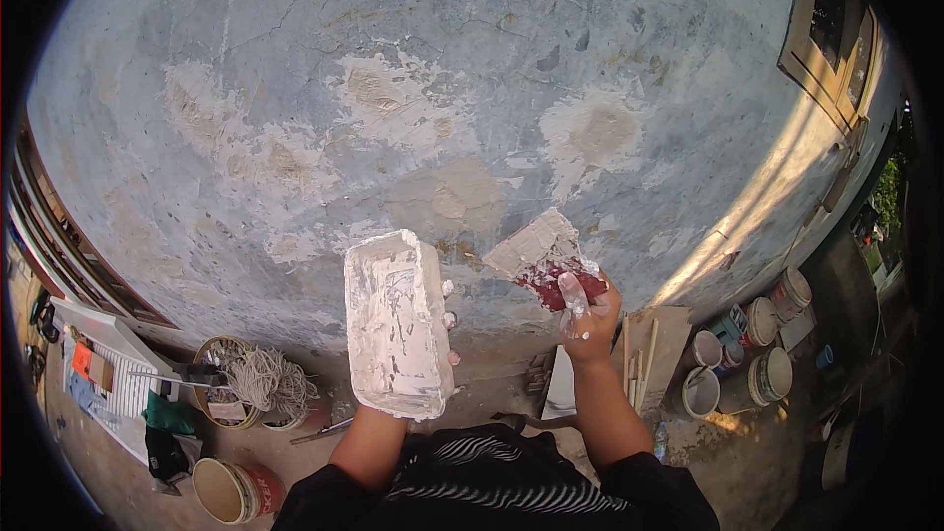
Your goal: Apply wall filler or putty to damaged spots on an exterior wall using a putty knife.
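Right of frame centre, the right hand [590, 323] has fingers pinching a red, white-smeared flat scraper [541, 258] angled up-left, beside the lengthwise-vertical white rectangular trough [431, 320] clasped by the left hand [450, 321].

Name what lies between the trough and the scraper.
In the head view: left fingertips on the right side of the trough, then only patchy blue-grey wall behind, up to the scraper.

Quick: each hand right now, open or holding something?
Left hand: closed, holding the white-caked mud pan.
Right hand: closed, holding the red-handled putty knife.
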